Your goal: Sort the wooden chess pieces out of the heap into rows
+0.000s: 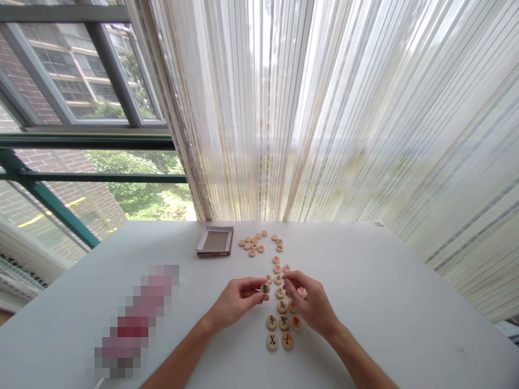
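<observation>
Round wooden game discs with black or red characters lie on a white table (385, 302). My left hand (237, 301) pinches one black-marked disc (265, 289) between thumb and fingers, just above the table. My right hand (310, 302) is curled, its fingertips on the discs at the middle of a column of discs (283, 310) that runs toward me; a red-marked disc (301, 292) shows at its fingers. A loose pile of discs (259, 243) lies farther back.
An open shallow box (215, 241) sits at the back of the table, left of the pile. A blurred pink patch (135, 324) covers part of the table at the left. Sheer curtains and a window stand behind the table.
</observation>
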A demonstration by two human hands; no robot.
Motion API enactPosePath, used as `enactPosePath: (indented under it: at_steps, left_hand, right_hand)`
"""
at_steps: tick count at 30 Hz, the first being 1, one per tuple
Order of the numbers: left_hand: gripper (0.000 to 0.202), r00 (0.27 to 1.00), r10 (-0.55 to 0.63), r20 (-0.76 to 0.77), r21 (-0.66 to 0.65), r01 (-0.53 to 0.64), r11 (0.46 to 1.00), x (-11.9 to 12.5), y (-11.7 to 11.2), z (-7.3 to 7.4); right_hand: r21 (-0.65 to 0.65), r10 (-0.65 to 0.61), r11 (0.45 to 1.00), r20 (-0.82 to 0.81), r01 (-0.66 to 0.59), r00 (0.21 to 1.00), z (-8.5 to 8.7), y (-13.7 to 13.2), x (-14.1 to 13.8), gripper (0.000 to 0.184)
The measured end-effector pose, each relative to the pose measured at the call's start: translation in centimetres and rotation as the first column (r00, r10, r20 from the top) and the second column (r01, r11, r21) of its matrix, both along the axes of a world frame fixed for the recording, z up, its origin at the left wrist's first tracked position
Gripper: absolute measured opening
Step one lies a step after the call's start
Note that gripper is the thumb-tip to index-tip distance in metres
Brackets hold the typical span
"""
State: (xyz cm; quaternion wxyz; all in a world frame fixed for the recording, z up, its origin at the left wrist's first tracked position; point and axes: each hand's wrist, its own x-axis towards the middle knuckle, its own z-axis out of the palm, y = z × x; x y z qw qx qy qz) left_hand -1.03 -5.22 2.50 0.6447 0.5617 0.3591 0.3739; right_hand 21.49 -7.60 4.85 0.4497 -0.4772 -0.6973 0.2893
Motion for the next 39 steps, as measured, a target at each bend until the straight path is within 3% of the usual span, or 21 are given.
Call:
enactPosePath:
  at_steps: [10, 19, 27, 39]
  left_hand:
    - [0.041, 0.996, -0.08, -0.037, 0.066, 0.083, 0.994, 0.3, -0.7, 0.5]
    - [0.032, 0.995, -0.067, -0.076, 0.146, 0.078, 0.986, 0.9, -1.4, 1.2]
    - [0.031, 0.986, -0.06, -0.159, 0.214, 0.094, 0.972, 0.7, -1.5, 1.5]
    - [0.038, 0.986, -0.047, -0.161, 0.206, 0.08, 0.975, 0.4, -1.0, 1.5]
  right_hand:
    - [-0.012, 0.139, 0.99, 0.011, -0.139, 0.99, 0.2, -0.9, -1.3, 0.01]
    - [-0.074, 0.156, 0.985, -0.024, -0.157, 0.988, -0.6, -0.8, -1.5, 0.004]
    - [-0.089, 0.11, 0.99, -0.035, -0.113, 0.993, -0.1, -0.9, -1.5, 0.019]
    - [-0.127, 0.191, 0.97, -0.125, -0.206, 0.974, 1.0, -1.1, -1.4, 0.023]
